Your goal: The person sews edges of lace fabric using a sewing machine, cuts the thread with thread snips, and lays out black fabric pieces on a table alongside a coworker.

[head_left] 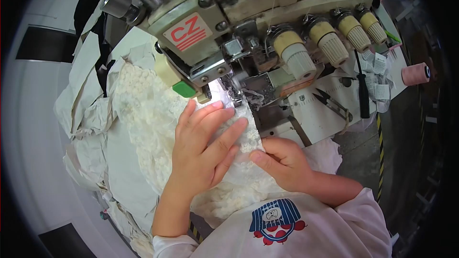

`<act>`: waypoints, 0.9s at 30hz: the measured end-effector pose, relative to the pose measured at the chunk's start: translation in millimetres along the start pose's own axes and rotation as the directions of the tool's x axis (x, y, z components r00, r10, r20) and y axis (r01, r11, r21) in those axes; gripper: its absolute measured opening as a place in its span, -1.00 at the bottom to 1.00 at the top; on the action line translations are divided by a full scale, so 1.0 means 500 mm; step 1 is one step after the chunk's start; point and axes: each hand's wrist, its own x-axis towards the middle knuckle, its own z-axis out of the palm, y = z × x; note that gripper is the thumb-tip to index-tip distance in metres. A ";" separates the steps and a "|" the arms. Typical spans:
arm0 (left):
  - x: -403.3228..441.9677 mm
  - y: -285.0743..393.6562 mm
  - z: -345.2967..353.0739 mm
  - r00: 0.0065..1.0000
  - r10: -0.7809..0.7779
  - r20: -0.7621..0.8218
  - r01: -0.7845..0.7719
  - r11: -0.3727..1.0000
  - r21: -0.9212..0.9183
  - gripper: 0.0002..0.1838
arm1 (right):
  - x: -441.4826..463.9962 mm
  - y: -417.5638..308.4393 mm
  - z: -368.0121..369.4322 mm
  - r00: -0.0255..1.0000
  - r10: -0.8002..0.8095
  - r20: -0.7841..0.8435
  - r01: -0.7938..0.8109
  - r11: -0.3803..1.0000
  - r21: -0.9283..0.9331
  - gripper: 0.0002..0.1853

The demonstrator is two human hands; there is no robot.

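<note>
Under the presser foot of an overlock sewing machine (191,33) lies the edge of a cream, textured fabric (143,110). My left hand (203,145) rests flat on this fabric just in front of the foot, fingers stretched out and slightly apart. At the fabric's right edge, my right hand (284,162) pinches the cloth between thumb and fingers. The bulk of the fabric spreads left of the machine and down over my lap. A bright light shines on the needle area, where the needle itself is hard to make out.
Thread snips (333,105) and a black-handled screwdriver (363,95) lie on the machine table's right side, near white labels (381,79) and a pink thread spool (416,74). Tension dials (294,55) line the machine front. White cloth pieces (83,91) are heaped at left.
</note>
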 end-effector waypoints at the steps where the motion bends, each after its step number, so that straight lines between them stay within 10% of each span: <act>1: 0.004 -0.003 0.000 1.000 0.009 -0.002 -0.009 1.000 0.008 -0.56 | 0.002 -0.007 -0.001 1.000 0.016 0.008 -0.016 1.000 0.011 -0.69; 15: 0.021 -0.053 -0.002 0.993 -0.045 -0.104 0.029 0.988 -0.152 -0.73 | 0.009 -0.012 -0.024 0.999 -0.003 0.033 0.003 1.000 -0.004 -0.78; 17: 0.003 -0.062 -0.004 0.982 0.018 -0.186 -0.009 0.999 0.046 -0.73 | -0.001 -0.001 -0.050 0.978 -0.014 0.210 0.072 0.960 -0.270 -0.77; 21: -0.054 0.005 -0.007 0.934 -0.108 -0.342 0.123 0.992 0.023 -0.75 | -0.049 0.011 -0.065 0.960 -0.036 0.279 0.104 0.967 -0.233 -0.74; 27: -0.155 0.153 0.077 0.892 -0.452 0.022 0.426 0.821 -0.381 -0.67 | -0.105 0.013 -0.035 0.859 0.123 0.498 0.213 0.798 -0.564 -0.56</act>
